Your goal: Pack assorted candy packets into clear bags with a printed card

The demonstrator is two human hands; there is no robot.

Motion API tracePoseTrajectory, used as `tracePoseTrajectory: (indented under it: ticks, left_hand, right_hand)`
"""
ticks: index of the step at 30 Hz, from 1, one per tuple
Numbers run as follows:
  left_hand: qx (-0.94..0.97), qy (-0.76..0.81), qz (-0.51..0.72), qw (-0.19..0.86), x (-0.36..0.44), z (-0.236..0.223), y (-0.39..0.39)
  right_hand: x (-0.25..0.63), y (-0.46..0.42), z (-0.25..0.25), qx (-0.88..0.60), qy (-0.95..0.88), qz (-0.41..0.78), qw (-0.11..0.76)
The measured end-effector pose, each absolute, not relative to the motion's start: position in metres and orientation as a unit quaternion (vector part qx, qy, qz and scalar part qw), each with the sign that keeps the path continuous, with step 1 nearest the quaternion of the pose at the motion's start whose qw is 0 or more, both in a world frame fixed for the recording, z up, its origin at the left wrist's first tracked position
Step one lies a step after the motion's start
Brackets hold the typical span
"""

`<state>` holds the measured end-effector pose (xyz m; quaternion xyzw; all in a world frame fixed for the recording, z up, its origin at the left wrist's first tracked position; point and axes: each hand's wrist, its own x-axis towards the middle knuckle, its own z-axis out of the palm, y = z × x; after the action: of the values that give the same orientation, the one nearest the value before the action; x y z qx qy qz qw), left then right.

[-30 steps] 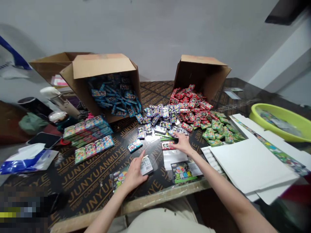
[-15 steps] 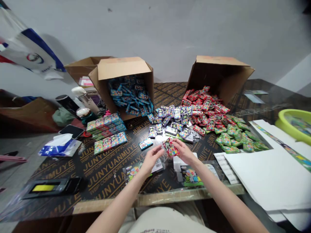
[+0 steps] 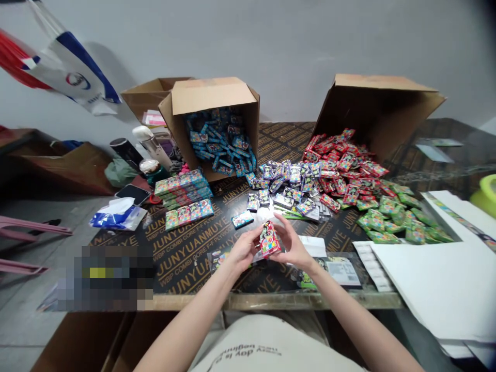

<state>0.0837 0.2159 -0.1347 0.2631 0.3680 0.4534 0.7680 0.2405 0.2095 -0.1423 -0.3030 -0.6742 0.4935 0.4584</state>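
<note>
Both hands are at a small red packet (image 3: 268, 241) with colourful printed dots, held upright above the table near its front edge. My left hand (image 3: 243, 250) pinches its left side. The fingers and thumb of my right hand (image 3: 293, 249) curve round its right side. Just beyond lies a blue packet (image 3: 242, 219), flat on the dark printed board (image 3: 174, 258). Behind the hands is a heap of purple packets (image 3: 292, 178). Beneath my right forearm lies a clear printed pouch (image 3: 341, 271); another printed pouch (image 3: 219, 260) is partly hidden by my left hand.
A carton of blue packets (image 3: 215, 95) stands at the back left. From another carton (image 3: 387, 82), red packets (image 3: 344, 165) spill out. Green packets (image 3: 406, 219) lie at the right beside white sheets (image 3: 418, 274). Stacked packet strips (image 3: 186, 194), bottles (image 3: 153, 144) and tissues (image 3: 116, 213) are at the left.
The view has swung left. My right hand now wraps round the red packet's side instead of holding its upper edge, and the packet is turned more upright.
</note>
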Motion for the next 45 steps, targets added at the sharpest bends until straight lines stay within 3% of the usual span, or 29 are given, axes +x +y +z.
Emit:
tracePoseTrajectory:
  ticks: [6,10,16,24,29,32,40,43,45]
  left_hand:
    - [0.353,0.406,0.428,0.726,0.077,-0.134,0.208]
    - [0.331,0.384,0.411,0.757,0.076,-0.134,0.203]
    - [0.315,0.427,0.441,0.724,0.077,-0.142,0.204]
    - [0.322,0.428,0.437,0.723,0.077,-0.142,0.202]
    - [0.338,0.464,0.458,0.679,0.079,-0.145,0.198]
    - [0.357,0.456,0.439,0.687,0.078,-0.147,0.197]
    - [0.419,0.451,0.388,0.687,0.066,-0.15,0.2]
    - [0.455,0.48,0.405,0.631,0.057,-0.156,0.206]
    - [0.549,0.503,0.397,0.536,0.048,-0.164,0.209]
  right_hand:
    - [0.239,0.202,-0.125,-0.386,-0.758,0.321,0.415]
    - [0.24,0.201,-0.122,-0.373,-0.763,0.341,0.403]
    - [0.246,0.203,-0.125,-0.356,-0.791,0.329,0.372]
    - [0.247,0.203,-0.132,-0.346,-0.753,0.389,0.401]
    - [0.239,0.201,-0.122,-0.378,-0.836,0.245,0.314]
    - [0.237,0.201,-0.12,-0.356,-0.868,0.216,0.271]
    - [0.251,0.201,-0.134,-0.366,-0.831,0.266,0.324]
    - [0.257,0.202,-0.141,-0.406,-0.814,0.228,0.347]
    - [0.262,0.205,-0.148,-0.439,-0.808,0.184,0.347]
